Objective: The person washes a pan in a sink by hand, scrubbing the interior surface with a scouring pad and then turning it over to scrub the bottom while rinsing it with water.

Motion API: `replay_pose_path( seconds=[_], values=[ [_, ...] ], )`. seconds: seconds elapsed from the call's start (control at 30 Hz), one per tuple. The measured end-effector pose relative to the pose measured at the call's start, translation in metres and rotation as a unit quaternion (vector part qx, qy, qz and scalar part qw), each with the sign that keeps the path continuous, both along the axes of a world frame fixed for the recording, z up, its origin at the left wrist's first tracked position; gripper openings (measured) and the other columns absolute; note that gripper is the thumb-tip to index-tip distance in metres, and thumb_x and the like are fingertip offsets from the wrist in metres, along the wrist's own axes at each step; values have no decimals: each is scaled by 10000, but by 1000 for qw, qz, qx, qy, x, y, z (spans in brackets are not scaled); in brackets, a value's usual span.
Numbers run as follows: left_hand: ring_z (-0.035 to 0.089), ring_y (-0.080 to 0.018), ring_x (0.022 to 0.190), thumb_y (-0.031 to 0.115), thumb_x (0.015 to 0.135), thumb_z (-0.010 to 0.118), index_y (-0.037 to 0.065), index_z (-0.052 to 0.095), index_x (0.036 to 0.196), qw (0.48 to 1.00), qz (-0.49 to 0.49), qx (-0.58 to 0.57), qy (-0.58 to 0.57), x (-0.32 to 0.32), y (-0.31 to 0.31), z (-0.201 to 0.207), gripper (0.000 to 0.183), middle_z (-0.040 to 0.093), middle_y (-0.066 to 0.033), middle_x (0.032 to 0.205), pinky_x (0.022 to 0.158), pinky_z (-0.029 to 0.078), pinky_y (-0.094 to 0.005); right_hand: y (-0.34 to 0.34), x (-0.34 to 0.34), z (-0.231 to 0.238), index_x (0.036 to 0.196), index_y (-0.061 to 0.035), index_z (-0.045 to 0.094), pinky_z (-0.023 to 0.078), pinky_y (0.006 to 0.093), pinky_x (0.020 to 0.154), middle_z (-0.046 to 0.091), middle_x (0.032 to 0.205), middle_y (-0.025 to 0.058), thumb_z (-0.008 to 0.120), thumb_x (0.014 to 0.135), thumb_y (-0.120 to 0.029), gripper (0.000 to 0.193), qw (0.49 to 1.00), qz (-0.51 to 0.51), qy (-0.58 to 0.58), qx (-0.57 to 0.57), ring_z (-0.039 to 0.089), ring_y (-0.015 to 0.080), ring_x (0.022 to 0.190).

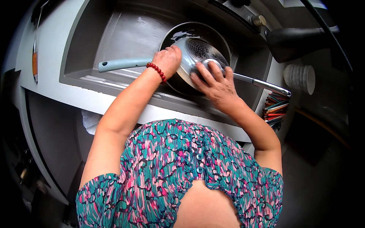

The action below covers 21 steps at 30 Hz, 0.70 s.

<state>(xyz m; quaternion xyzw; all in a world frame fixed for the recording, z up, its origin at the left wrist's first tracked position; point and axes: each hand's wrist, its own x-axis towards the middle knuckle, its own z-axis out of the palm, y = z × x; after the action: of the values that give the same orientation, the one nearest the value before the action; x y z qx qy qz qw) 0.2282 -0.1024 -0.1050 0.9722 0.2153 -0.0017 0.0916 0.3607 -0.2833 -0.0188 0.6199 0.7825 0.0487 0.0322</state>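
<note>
My left hand, wearing a red bead bracelet, is closed round a light blue frying pan where its handle meets the body. The pan is tilted, and its dotted metal underside faces up. Slightly blurred, my right hand presses on that underside with curved fingers over a small shiny, pale thing; the fingers mostly cover it, so its kind cannot be told. Beneath the blue pan sits a larger dark pan in the sink, wet inside. A metal handle sticks out at its right.
The grey sink has a pale counter edge in front. On the right stand stacked bowls and a bundle of chopsticks. A dark faucet part is at the back right. A tool with an orange-brown handle lies at left.
</note>
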Motion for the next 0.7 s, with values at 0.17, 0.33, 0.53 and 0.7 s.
replay_pose_path(
  seconds=[0.17,0.33,0.53,0.7],
  values=[
    [686,-310,659,14,787,543,-120,520,1021,998,-4,54,-39,0,0,-10,270,644,-187,778,563,568,-367,-27,8,-3,1249,-180,560,340,537,849,386,1438,63,572,791,-178,458,1000,-5,21,18,378,295,1250],
    [695,-290,666,41,803,545,-138,552,1049,999,-5,35,-32,0,-1,-5,304,661,-200,789,569,576,-363,15,-14,-9,1244,-141,563,344,550,841,383,1432,80,573,787,-190,460,1000,1,-15,5,378,309,1241],
    [695,-283,645,37,794,556,-144,551,1025,998,-10,43,-39,-1,0,-5,293,660,-200,776,551,574,-355,-13,-3,-1,1234,-137,576,345,547,829,399,1424,84,569,792,-182,444,1000,-10,19,-4,382,317,1241],
    [702,-292,698,26,793,561,-144,547,1033,999,-6,16,-33,-3,1,2,294,661,-212,809,594,580,-361,26,-25,-10,1181,-107,588,349,538,800,447,1340,92,564,798,-193,393,999,-35,-8,17,409,321,1208]
  ],
)
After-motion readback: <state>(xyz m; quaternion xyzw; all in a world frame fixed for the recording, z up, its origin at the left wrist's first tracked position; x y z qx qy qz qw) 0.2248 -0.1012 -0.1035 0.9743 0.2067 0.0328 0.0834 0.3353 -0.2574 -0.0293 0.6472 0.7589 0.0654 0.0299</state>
